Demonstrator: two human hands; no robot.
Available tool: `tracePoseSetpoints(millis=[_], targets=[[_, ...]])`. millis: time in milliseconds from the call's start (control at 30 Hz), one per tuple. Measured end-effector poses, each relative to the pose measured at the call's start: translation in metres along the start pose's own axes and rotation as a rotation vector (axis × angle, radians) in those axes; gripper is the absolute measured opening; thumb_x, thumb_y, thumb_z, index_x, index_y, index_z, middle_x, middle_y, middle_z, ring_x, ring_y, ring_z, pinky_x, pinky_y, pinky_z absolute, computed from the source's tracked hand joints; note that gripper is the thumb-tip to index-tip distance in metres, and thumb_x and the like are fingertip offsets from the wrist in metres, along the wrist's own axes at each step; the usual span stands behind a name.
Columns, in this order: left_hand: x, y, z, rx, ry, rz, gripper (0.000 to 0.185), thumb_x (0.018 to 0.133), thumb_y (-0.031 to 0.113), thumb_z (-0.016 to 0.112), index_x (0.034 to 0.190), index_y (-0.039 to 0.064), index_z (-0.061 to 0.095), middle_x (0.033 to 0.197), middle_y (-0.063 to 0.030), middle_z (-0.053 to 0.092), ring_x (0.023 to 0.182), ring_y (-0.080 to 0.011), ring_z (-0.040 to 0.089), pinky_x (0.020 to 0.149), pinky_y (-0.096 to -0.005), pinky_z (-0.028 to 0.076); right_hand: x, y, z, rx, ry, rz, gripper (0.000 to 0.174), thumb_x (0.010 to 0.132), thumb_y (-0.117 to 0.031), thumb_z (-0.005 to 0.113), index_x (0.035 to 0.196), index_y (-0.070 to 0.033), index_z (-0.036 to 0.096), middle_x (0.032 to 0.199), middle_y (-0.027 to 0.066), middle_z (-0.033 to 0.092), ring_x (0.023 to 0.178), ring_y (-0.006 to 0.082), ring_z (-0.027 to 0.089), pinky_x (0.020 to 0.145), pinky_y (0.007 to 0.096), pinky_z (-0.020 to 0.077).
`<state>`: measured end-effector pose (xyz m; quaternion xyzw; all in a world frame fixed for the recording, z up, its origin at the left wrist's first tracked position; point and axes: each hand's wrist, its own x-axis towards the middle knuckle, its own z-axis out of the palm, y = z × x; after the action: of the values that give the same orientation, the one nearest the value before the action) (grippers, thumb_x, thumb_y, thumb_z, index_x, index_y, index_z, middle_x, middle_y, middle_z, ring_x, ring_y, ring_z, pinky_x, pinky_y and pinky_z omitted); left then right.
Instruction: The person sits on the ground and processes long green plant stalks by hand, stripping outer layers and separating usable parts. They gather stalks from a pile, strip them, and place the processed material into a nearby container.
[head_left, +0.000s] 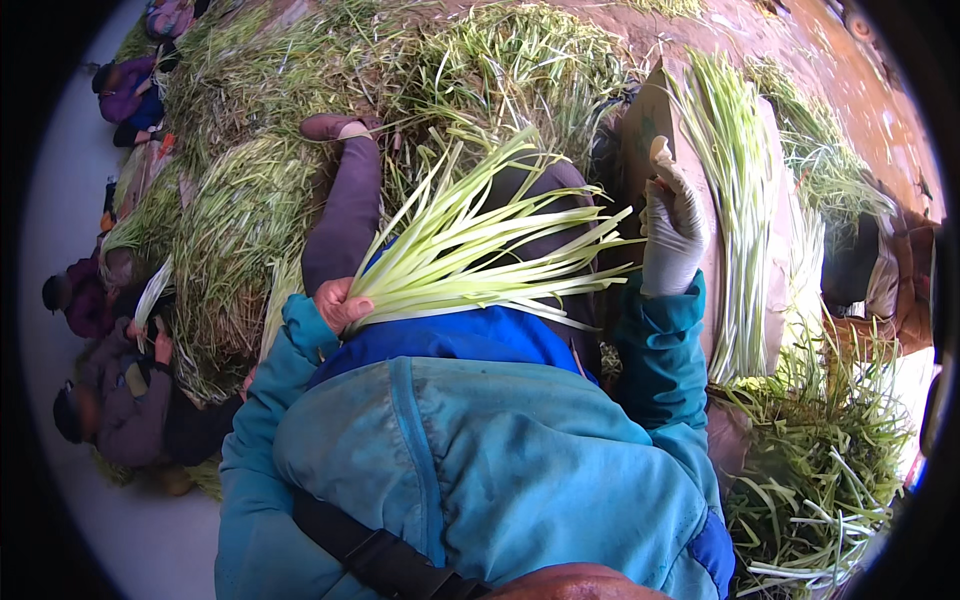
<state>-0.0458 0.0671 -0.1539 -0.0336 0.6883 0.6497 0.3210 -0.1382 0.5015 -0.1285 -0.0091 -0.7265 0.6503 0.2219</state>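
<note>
My bare left hand (341, 304) grips the pale lower ends of a bunch of flat-leaved green stalks (480, 259), which look like garlic chives. The bunch lies across my lap over a blue apron (457, 337), its leaf tips fanned up and to the right. My right hand (675, 232), in a whitish glove with a fingertip showing, is raised beside the leaf tips. Nothing shows in its grasp, and its thumb and fingers look apart. Right of it, a long pile of trimmed stalks (739, 225) rests on a cardboard sheet (694, 187).
Heaps of loose leaves and stalks (247, 202) cover the ground ahead and to the left. Another heap (817, 480) is at lower right. Several people sit along the left; a co-worker (135, 405) there holds stalks. A wet brown floor (862, 67) shows at upper right.
</note>
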Motion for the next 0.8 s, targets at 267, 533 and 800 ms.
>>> tracePoseSetpoints(millis=[267, 533, 800], targets=[[-0.001, 0.007, 0.005, 0.024, 0.003, 0.001, 0.062, 0.084, 0.037, 0.067, 0.127, -0.005, 0.052, 0.121, -0.0118, 0.061, 0.111, -0.0196, 0.056, 0.097, -0.0327, 0.042, -0.003, -0.011, 0.013, -0.156, -0.172, -0.235, 0.021, 0.08, 0.005, 0.068, 0.1, -0.003, 0.068, 0.09, 0.0073, 0.061, 0.079, 0.0163, 0.06, 0.071, 0.0242, 0.0478], [0.0, 0.005, 0.001, 0.027, -0.007, 0.002, 0.058, 0.084, 0.036, 0.067, 0.125, -0.004, 0.054, 0.12, -0.0113, 0.061, 0.109, -0.0184, 0.057, 0.097, -0.0324, 0.042, -0.001, -0.017, 0.046, -0.537, -0.451, -0.413, 0.02, 0.079, -0.007, 0.066, 0.098, -0.01, 0.067, 0.094, 0.0081, 0.066, 0.077, 0.0293, 0.065, 0.064, 0.0341, 0.0527], [-0.001, 0.011, 0.008, 0.016, -0.009, 0.009, 0.056, 0.085, 0.035, 0.067, 0.123, -0.004, 0.055, 0.119, -0.0106, 0.062, 0.109, -0.0178, 0.057, 0.096, -0.0316, 0.042, -0.001, -0.023, 0.044, -0.425, -0.367, -0.487, 0.017, 0.079, 0.001, 0.066, 0.094, -0.007, 0.067, 0.093, 0.0107, 0.066, 0.076, 0.0263, 0.067, 0.065, 0.0305, 0.0537]])
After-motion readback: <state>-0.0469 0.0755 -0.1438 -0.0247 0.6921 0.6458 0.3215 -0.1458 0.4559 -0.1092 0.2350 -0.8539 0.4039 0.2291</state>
